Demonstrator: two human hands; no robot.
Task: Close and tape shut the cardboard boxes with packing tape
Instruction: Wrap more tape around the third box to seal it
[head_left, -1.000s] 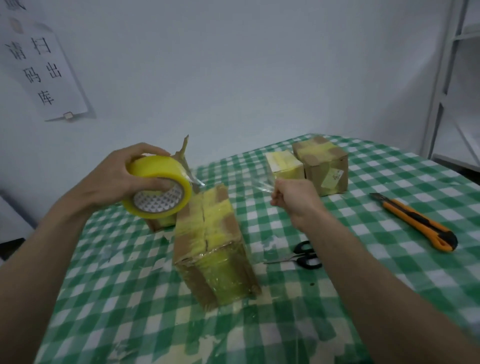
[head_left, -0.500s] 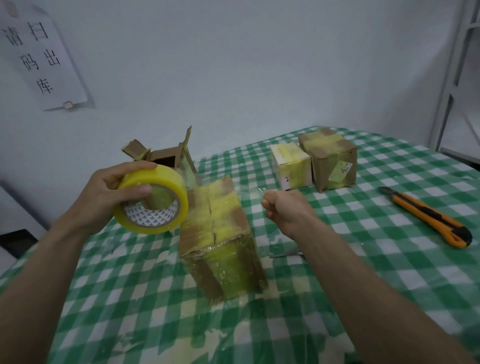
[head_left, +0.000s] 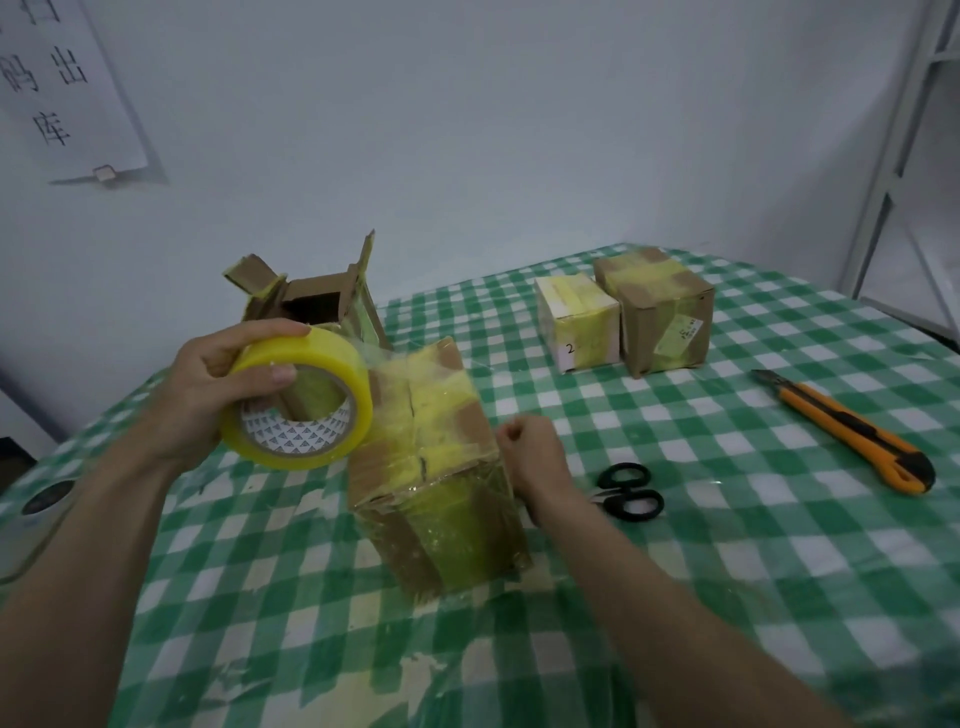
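A green checked table (head_left: 727, 519) carries a taped cardboard box (head_left: 436, 467) at centre. At nine o'clock of it, the left hand (head_left: 208, 395) grips a yellow tape roll (head_left: 301, 405); at three o'clock, the right hand (head_left: 530, 457) pinches the clear tape end against the box's side.

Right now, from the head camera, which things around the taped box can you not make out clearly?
- Scissors: blades hidden behind the right hand.
- Open box: inside too dark; lower part hidden by the tape roll in the left hand.
- Wall notice: cut by the frame edge.
- Label on the brown box: too small to read.
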